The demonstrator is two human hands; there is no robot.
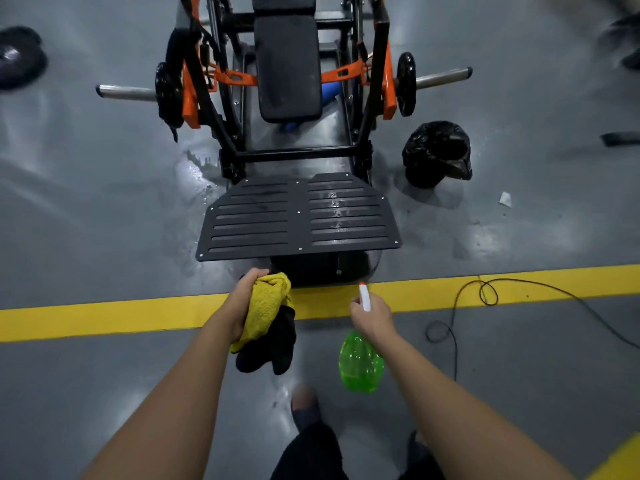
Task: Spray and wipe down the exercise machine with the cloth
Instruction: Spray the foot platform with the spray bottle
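Two hands were out in front, both full. The left hand (242, 299) gripped a bunched yellow-and-black terry cloth (268, 306). The right hand (372, 318) was curled round the neck of a translucent green plastic spray bottle (360, 367), its white nozzle pointing forward. Straight ahead, past the yellow floor stripe (104, 320), lay the black-and-orange steel exercise machine (287, 64), its long axis running away from the person and its black slotted footplate (263, 216) nearest. The cloth hand looked slightly the closer.

A glossy grey floor (104, 237), crossed by a yellow stripe (104, 318), carries the exercise machine (298, 216) at twelve o'clock, a black-bagged bin (438, 154) at two, and a loose black cable (453, 323) at four.
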